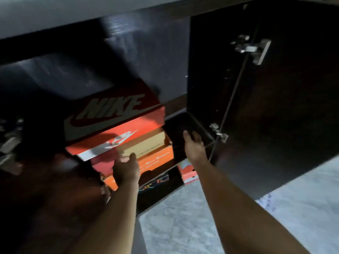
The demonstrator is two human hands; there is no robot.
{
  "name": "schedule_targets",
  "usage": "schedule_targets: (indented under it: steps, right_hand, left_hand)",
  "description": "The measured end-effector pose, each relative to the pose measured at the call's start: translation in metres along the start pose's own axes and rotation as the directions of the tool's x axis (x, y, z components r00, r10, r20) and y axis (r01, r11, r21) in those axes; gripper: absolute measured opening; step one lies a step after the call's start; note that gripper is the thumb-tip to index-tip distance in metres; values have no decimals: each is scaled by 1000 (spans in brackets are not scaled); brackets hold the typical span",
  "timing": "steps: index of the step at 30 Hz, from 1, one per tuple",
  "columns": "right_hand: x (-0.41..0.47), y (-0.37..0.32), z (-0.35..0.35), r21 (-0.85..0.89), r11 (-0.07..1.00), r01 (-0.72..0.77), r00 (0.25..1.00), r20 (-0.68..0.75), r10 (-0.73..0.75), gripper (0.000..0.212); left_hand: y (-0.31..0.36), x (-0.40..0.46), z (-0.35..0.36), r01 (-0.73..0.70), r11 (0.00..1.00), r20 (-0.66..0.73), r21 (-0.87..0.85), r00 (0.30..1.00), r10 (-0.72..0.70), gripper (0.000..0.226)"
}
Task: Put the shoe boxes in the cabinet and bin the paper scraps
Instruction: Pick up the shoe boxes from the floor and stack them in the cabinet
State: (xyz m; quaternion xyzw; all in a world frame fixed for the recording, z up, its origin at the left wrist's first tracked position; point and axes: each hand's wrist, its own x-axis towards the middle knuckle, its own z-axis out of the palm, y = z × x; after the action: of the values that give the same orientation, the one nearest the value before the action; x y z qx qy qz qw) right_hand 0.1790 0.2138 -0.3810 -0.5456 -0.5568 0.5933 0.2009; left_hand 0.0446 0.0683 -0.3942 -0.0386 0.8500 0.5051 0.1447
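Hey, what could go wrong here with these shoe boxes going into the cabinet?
The top Nike box sits skewed on the stack and overhangs toward the front, so it may slide off as the left hand pushes. The right hand lies near the lower hinge of the open door, a possible pinch.
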Motion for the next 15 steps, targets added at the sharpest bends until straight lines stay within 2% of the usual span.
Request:
schedule_targets:
  steps: [2, 4, 6, 8, 10, 15]
  right_hand:
    - [-12, 34, -38, -33, 996, -80, 996, -27, 79, 61]
    - [-28, 72, -88, -10, 988, -154, 988, 2, 154, 57]
    - [-44, 115, -149, -38, 973, -229, 973, -39, 228, 60]
    - [-58, 163, -221, -61, 947, -317, 941, -143, 306, 62]
    - [-67, 215, -298, 0, 920, -392, 886, -268, 377, 66]
    - [-101, 336, -483, 227, 857, -463, 669, -544, 506, 64]
  left_hand:
    - [-18, -34, 25, -122, 969, 270, 215, 961, 61, 30]
    - [-36, -78, 59, -276, 907, 497, 318, 863, 89, 24]
    - [-54, -132, 94, -429, 821, 643, 376, 759, 101, 22]
    - [-70, -195, 133, -551, 734, 750, 397, 656, 87, 25]
    - [-88, -258, 176, -634, 678, 851, 371, 525, 25, 27]
    - [-130, -410, 299, -749, 613, 949, 253, 316, -6, 26]
